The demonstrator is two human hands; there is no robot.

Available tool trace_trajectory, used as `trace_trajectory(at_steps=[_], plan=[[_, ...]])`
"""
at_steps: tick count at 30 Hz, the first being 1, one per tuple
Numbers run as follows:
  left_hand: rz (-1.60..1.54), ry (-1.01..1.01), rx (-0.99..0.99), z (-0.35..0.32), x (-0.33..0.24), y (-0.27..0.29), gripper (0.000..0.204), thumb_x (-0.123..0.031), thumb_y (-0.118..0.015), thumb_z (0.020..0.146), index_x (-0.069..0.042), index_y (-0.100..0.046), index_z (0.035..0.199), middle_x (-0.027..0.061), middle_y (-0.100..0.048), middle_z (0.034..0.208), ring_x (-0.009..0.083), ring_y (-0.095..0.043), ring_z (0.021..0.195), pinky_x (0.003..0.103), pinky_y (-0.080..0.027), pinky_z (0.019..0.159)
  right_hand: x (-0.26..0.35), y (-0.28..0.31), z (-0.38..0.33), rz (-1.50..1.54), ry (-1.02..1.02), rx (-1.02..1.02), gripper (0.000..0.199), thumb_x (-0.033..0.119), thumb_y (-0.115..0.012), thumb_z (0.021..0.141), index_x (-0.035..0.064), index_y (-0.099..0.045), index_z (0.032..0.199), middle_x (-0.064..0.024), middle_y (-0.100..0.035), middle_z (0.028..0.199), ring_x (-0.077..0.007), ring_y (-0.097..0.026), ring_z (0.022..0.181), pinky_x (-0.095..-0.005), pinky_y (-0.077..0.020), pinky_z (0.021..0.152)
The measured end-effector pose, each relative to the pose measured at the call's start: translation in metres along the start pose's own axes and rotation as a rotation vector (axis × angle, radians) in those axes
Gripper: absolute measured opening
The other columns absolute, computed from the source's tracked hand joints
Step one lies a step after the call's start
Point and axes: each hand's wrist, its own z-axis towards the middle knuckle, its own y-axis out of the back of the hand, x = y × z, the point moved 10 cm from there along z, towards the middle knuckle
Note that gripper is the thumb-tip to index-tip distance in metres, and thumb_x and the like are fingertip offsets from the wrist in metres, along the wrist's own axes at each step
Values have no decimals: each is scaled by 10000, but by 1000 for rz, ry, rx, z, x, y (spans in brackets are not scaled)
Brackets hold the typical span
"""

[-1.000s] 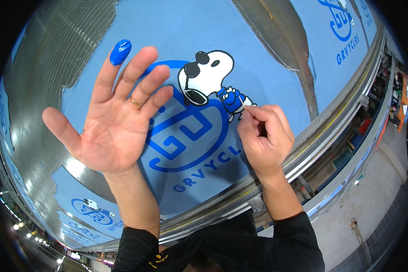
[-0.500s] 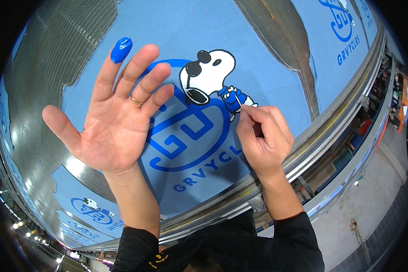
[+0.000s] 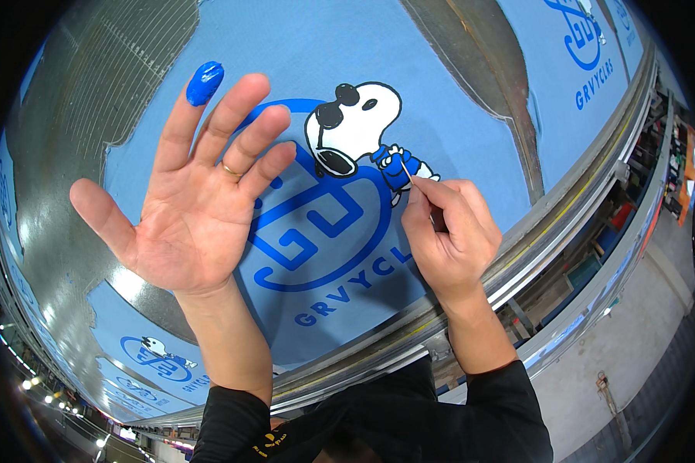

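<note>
On the blue print (image 3: 340, 231), right hand (image 3: 448, 231) still pinching a thin stick (image 3: 405, 168), left hand (image 3: 193, 201) still spread wide.

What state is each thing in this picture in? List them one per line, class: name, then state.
left hand: open, palm up, index fingertip coated in blue paint
right hand: pinched shut on thin stick
thin stick: tip touching the print
cartoon dog print: on blue fabric, lying flat
ring: worn on left hand
</note>
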Motion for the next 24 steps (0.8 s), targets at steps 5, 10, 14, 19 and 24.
trace_trajectory(at_steps=[5,10,14,19,24], plan=[[8,-2,10,0,-1,-1,1066,-776,-341,993,19,-65,1646,315,-79,1691,467,-190,1554,595,-166,1263,2,-1,1,3,25,-7,230,-121,-770,731,-39,-733,942,-87,-646,739,-133,-601,589,-242,-447,501],[5,-2,12,0,0,-1,1064,-774,-341,994,20,-64,1645,316,-75,1691,469,-187,1555,597,-167,1263,1,0,1,-1,4,-5,220,-121,-771,737,-39,-731,937,-89,-649,741,-135,-599,589,-243,-445,501],[4,-4,17,0,0,-1,1065,-773,-340,995,25,-68,1644,322,-69,1689,474,-183,1554,602,-166,1261,1,0,1,17,7,-11,218,-122,-770,738,-39,-729,935,-88,-649,743,-132,-598,589,-243,-443,500],[3,-6,9,0,-1,-1,1065,-772,-340,995,29,-70,1642,328,-64,1687,479,-185,1553,605,-167,1260,0,0,0,28,1,-9,222,-125,-766,736,-38,-729,936,-83,-648,748,-125,-590,585,-237,-437,499],[4,-8,-9,0,-1,0,1070,-774,-345,993,30,-66,1642,327,-62,1687,480,-191,1550,605,-174,1258,-1,1,0,23,-12,-9,236,-131,-758,721,-34,-725,934,-75,-644,749,-103,-565,574,-228,-424,495]])
